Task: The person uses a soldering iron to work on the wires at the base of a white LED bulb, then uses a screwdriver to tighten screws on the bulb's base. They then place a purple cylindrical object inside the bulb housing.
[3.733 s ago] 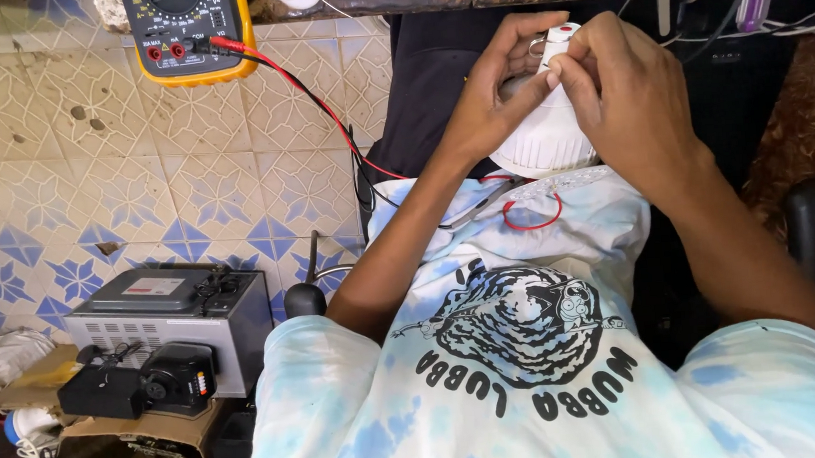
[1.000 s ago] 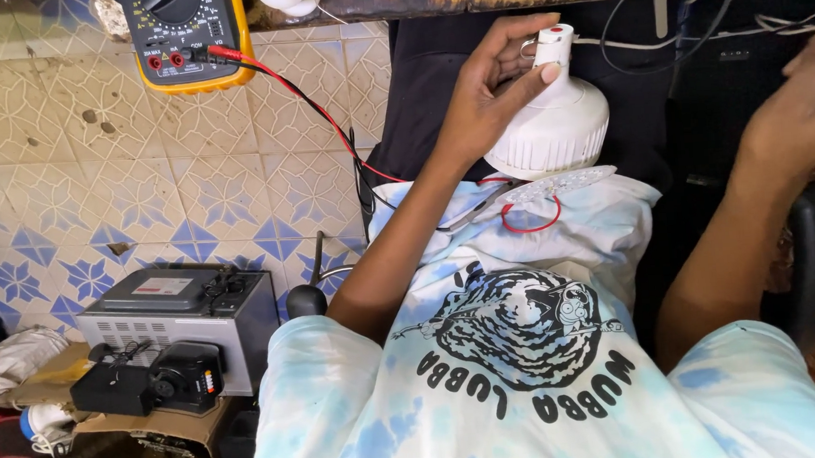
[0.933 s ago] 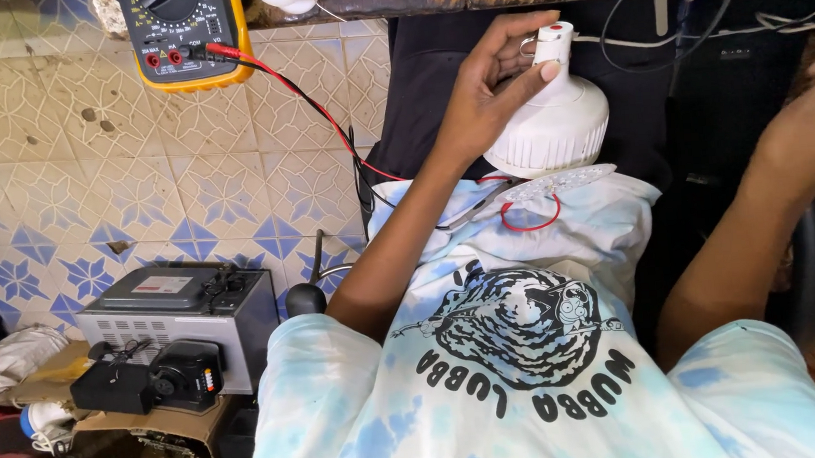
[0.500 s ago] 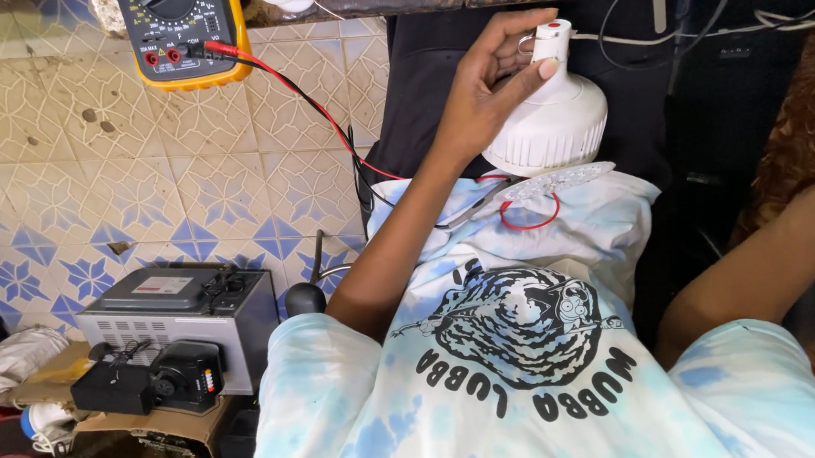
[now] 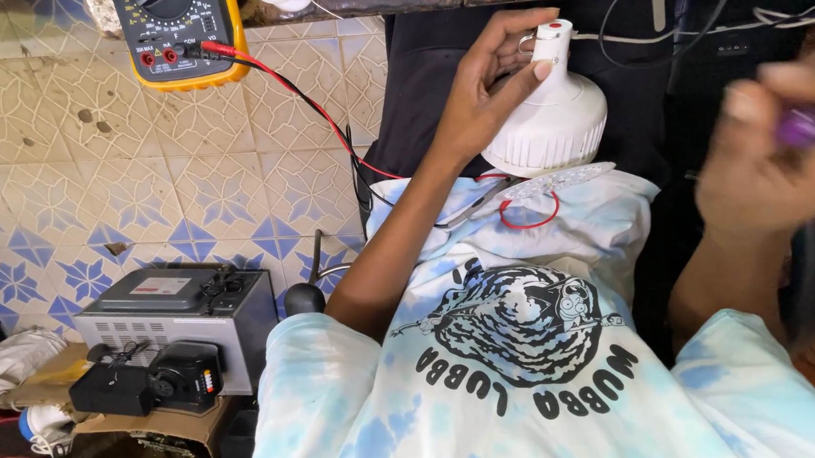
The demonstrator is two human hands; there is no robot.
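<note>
Holding the white plastic bulb housing with its narrow neck and broad round base point(image 5: 552, 104) by the neck alone, our left hand point(image 5: 484, 94) now does the gripping by itself — fingers curled round the socket end, base resting just above the chest of our pale blue tie-dye shirt point(image 5: 521, 345). Our right hand point(image 5: 785, 159), which a few seconds ago was wrapped over the housing together with the left, has come back from the right side blurred, closed on a small purple object point(image 5: 806, 123) — what kind we cannot tell. The yellow-cased multimeter point(image 5: 178, 30) sits at the workbench's left edge, its red lead point(image 5: 313, 111) trailing down toward our lap. We judge a tool was fetched.
</note>
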